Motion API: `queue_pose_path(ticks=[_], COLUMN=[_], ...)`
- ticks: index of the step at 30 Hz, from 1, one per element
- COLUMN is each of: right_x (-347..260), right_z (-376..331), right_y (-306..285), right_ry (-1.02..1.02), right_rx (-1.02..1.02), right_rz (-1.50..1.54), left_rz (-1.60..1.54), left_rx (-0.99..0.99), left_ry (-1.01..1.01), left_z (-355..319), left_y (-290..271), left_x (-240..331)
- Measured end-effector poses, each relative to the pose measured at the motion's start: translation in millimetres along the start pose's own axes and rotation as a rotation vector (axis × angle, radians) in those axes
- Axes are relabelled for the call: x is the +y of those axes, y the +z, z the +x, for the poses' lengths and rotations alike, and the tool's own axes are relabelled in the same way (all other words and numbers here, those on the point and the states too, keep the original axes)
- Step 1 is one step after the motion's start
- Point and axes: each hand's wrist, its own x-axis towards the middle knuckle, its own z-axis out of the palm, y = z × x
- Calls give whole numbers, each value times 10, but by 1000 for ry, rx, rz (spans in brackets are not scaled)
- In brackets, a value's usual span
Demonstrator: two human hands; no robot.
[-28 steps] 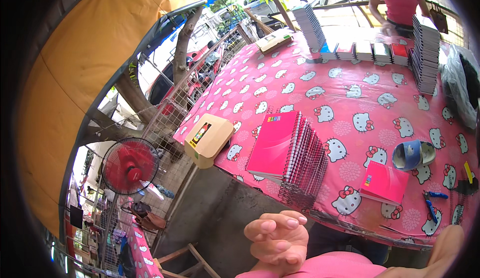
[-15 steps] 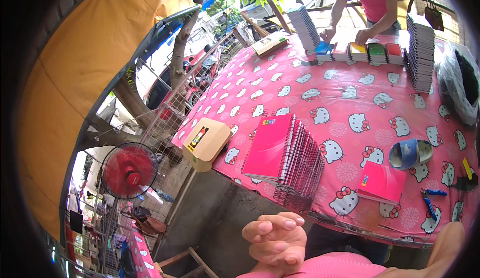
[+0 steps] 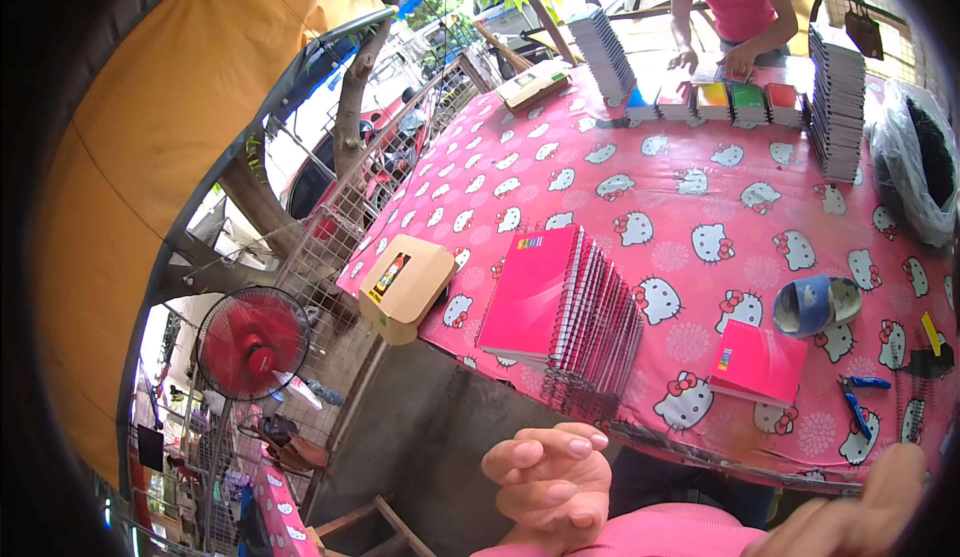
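My left hand [image 3: 550,482] is raised in front of the table's near edge, its fingers loosely curled and apart with nothing between them. At the lower right, my right hand [image 3: 865,507] is partly blurred; its fingers look stretched out and I see nothing in them. Beyond my left hand stands a stack of pink spiral notebooks [image 3: 535,292], spirals facing right. A single pink notebook [image 3: 758,362] lies flat nearer my right hand. Next to it are blue-handled pliers [image 3: 858,404] and a blue slipper-shaped item [image 3: 805,305]. Neither hand touches any of these.
A pink patterned cloth [image 3: 640,257] covers the table. A cardboard box [image 3: 410,282] sits at its left edge. Across the table a person [image 3: 730,7] handles small coloured notebooks [image 3: 712,102] between tall stacks [image 3: 838,107]. A red fan [image 3: 255,342] stands left; a plastic bag [image 3: 910,167] lies right.
My right hand has turned, its fingers coming into view at the lower edge. My left hand has barely moved. The person opposite has shifted their hands. The whole view has moved slightly.
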Motion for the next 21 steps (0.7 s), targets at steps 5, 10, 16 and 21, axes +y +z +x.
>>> queue_pose_path(ticks=[5,10,16,21], right_x=[241,452,387,466], right_z=[-17,-127,-437,-501], right_y=[106,74,58,92], right_ry=[-384,-472,-523,-539], right_rx=[74,91,255,323], right_rz=[-607,-421,-252,-231], left_rz=[-18,26,24,138], left_rx=[-87,-204,-278,-257], left_ry=[-26,-16,-111,-227], left_z=[3,-24,-141,-225], left_y=[33,-130,-3,236], left_x=[3,-60,-115,-183])
